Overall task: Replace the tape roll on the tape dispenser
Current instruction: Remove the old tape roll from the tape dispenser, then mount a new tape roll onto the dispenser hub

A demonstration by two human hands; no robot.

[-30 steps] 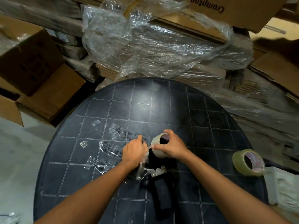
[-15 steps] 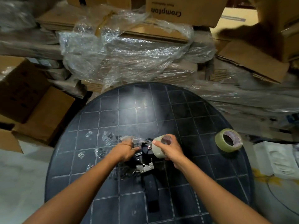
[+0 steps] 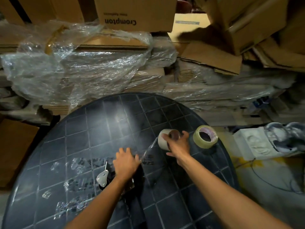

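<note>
Tape dispenser [image 3: 105, 177] lies on the dark round desk [image 3: 92, 129], mostly hidden under the left hand [image 3: 126, 162]; its metal side plate shows just left of the wrist. The left fingers press down with the hand on it; if they grip, I cannot tell. The right hand [image 3: 179, 146] holds a pale tape roll [image 3: 163, 141] above the desk, fingers clamped on it. A thin clear strip [image 3: 148, 149] runs from this roll to the left hand. A second tape roll [image 3: 205, 136] sits just beside, near the desk edge.
</note>
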